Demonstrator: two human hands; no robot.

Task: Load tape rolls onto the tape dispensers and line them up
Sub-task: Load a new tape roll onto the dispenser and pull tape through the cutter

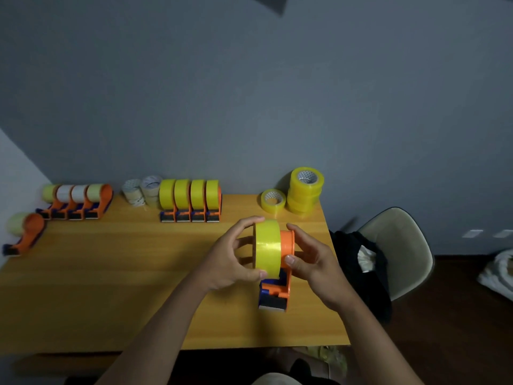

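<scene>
table: orange-ish wood table pushed up against a plain grey wall, pretty dim in here

floor: dark floor on the right, something white and crumpled lying at the far right edge

chair: beige shell chair just past the table's right end, dark clothes or a bag piled on the seat

back left: row of four orange dispensers with pale/whitish rolls, standing side by side by the wall; one more loaded dispenser sits alone nearer the left edge, apart from that row

back middle: four dispensers with yellow rolls lined up tight, cutters facing me; small stack of pale loose rolls just to their left

back right: stack of yellow rolls at the wall, one single yellow roll flat just beside it

in the way: nothing between my hands and the rows, just bare wood

the roll: yellow roll standing on edge, up against the left side of an orange dispenser, near the right-front of the table; can't tell if it's fully seated on the hub

left hand: left hand curled round the roll, fingers over the top, thumb at the bottom edge

right hand: right hand gripping the dispenser's round orange body from the right, thumb on the front, fingers round the back
</scene>
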